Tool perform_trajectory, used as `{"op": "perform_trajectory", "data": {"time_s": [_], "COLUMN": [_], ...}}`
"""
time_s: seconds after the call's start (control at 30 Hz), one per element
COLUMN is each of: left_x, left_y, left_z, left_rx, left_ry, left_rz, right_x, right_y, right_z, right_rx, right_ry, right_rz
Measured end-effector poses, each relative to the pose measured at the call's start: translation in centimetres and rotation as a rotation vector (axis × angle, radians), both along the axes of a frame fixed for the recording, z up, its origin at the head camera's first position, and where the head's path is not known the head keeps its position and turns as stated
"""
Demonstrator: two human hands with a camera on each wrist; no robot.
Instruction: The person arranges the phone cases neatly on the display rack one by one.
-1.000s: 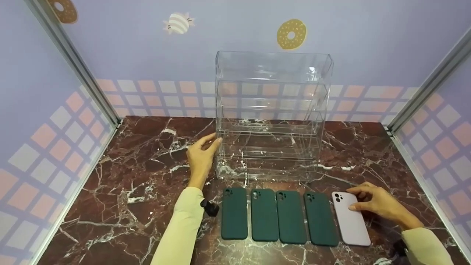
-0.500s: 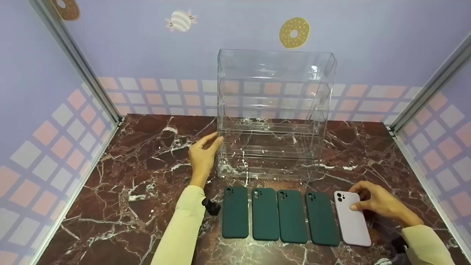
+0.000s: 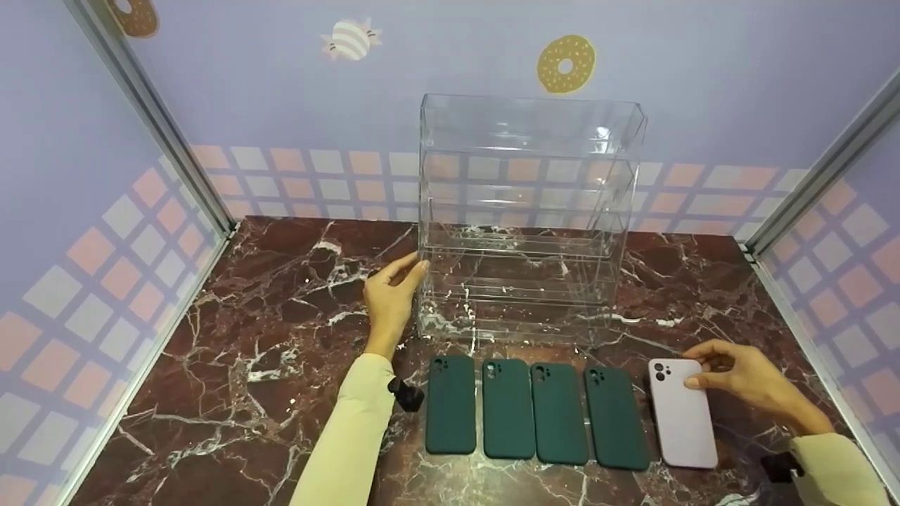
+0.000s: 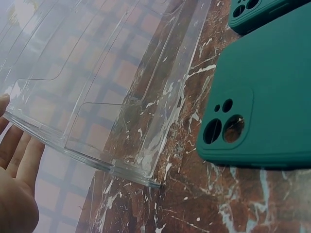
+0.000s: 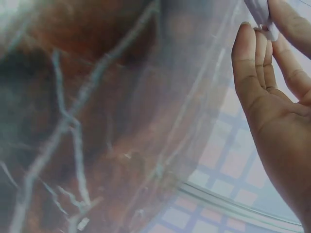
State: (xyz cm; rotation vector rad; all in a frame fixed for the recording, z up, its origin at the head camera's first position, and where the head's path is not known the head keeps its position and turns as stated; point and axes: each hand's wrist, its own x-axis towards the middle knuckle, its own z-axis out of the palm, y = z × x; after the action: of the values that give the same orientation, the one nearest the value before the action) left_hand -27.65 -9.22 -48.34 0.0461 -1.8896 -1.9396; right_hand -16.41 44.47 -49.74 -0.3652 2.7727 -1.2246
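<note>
On your table [image 3: 211,379], the rack [image 3: 520,247] stands just right of centre in the head view, the back wall [image 3: 281,91] behind it. Your left hand [image 3: 391,294] is at its left side. Before the rack, four phone cases [image 3: 508,411] lie side by side along the lower centre. Right of them, at lower right, is a fifth case [image 3: 682,418], your right hand [image 3: 749,379] at its upper right corner.

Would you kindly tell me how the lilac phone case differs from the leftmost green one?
The lilac case is pale; the leftmost green case is dark. The right hand pinches the lilac case near its top; no hand touches the green case. The lilac case is at the row's right end, the green case at its left. Both have rounded corners and camera holes at the upper left.
</note>
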Motion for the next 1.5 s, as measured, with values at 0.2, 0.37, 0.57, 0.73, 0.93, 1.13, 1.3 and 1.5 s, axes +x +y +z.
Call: {"op": "perform_trajectory", "data": {"time_s": [0.2,0.37,0.57,0.73,0.93,1.13,1.3,1.5], "left_x": [0.2,0.3,0.2,0.2,0.2,0.2,0.3,0.3], "left_y": [0.0,0.1,0.3,0.4,0.5,0.4,0.6,0.6], "left_z": [-0.1,-0.2,0.0,0.0,-0.1,-0.2,-0.3,-0.3], "left_rx": [0.048,0.034,0.042,0.063,0.051,0.059,0.071,0.079], "left_ry": [-0.003,-0.009,-0.004,0.004,0.013,0.028,0.005,0.004], "left_rz": [-0.025,-0.016,0.001,0.003,0.000,0.005,0.001,0.012], "right_x": [0.1,0.3,0.2,-0.3,-1.5,-3.0,-4.3,-6.3], "right_y": [0.3,0.2,-0.2,-0.9,-2.4,-4.4,-5.7,-7.1], "right_z": [1.2,1.9,3.7,5.8,8.4,11.1,13.5,16.4], "right_rx": [-0.014,-0.078,-0.070,-0.111,-0.119,-0.244,-0.430,-0.408], "right_ry": [0.054,0.061,0.053,0.086,0.195,0.227,0.214,0.314], "right_rz": [0.018,0.055,0.039,0.012,-0.116,-0.173,-0.186,-0.218]}}
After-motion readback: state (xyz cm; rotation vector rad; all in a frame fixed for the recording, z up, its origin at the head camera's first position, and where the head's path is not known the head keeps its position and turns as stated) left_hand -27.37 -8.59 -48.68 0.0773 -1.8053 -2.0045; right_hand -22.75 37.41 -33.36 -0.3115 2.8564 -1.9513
